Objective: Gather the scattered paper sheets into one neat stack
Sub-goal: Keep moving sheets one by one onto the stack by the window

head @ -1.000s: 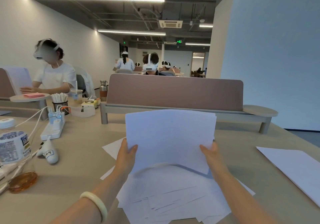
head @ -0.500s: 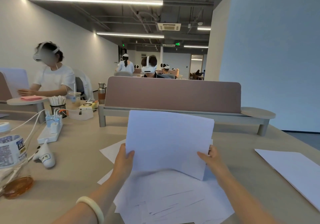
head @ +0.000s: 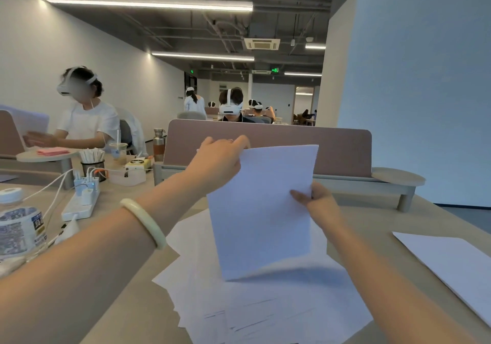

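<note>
While loose sheets litter the desk, both hands hold one bundle upright

As I read it, the left hand pinches the top far-left corner of the held white paper bundle, fingers curled over the edge. The right hand clamps its right edge, thumb on the near face. The bundle stands upright, slightly tilted, above the scattered white paper sheets fanned across the near middle of the beige wooden table; can't tell if they touch. A lone white sheet lies well apart, near right. A pale green bangle sits on the left wrist.
</note>
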